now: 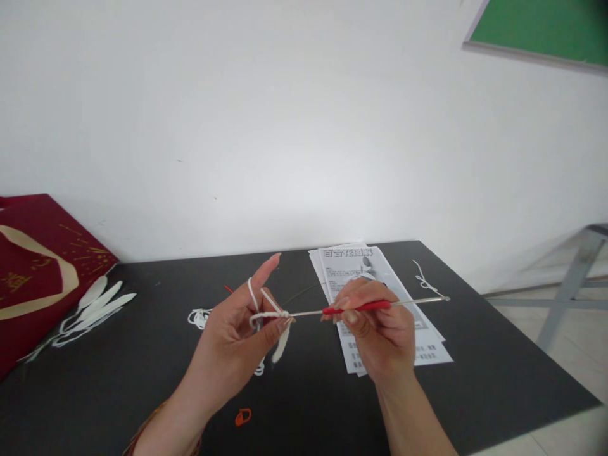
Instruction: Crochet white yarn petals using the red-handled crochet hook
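Observation:
My right hand point(380, 329) grips a crochet hook by its red handle point(365, 307), holding it level above the table. The hook's thin metal tip points left and meets the white yarn point(268, 313) at my left fingertips. My left hand point(237, 335) pinches a small piece of white crochet between thumb and a finger. Its index finger is raised, with a strand of yarn looped around it. A white end point(281, 345) hangs below the pinch. More white yarn point(198, 318) lies on the table behind my left hand.
Printed sheets point(394, 285) lie beneath my right hand. Several white crocheted petals point(102, 304) rest beside a dark red bag point(28, 272) at left. An orange stitch marker point(242, 417) sits near the front of the black table point(304, 405). A yarn scrap point(422, 278) lies at right.

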{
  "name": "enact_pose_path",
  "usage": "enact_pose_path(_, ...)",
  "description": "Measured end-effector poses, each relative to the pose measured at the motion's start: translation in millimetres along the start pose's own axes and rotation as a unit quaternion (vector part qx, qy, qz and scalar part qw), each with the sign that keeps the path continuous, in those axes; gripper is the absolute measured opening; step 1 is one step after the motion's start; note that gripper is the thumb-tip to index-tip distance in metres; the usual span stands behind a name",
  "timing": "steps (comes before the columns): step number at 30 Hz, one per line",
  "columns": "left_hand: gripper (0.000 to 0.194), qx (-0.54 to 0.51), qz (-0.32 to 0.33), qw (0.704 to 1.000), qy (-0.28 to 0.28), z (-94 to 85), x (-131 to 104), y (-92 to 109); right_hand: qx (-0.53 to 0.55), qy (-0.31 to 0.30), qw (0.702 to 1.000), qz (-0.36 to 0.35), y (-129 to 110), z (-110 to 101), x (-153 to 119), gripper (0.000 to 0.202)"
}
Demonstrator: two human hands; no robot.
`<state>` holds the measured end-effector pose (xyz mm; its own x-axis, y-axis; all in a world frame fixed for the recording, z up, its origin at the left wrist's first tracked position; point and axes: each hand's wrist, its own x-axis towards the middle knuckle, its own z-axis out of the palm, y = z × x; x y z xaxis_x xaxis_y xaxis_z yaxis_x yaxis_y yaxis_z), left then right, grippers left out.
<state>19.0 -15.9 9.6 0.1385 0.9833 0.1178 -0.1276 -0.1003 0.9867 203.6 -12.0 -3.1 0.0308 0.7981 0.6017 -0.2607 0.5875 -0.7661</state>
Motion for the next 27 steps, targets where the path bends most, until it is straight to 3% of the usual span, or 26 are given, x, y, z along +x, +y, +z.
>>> enact_pose_path(17,0.069,0.008,0.011,1.000,0.010,-0.3,0.1,-2.9,-0.024,0.004,1.000,-0.005,-0.6,0.6,-2.5,0.009)
enact_pose_path(27,0.069,0.031,0.016,0.998,0.042,2.2,3.5,-6.3,-0.099,-0.035,0.994,-0.034,-3.8,-1.0,-8.9,0.020)
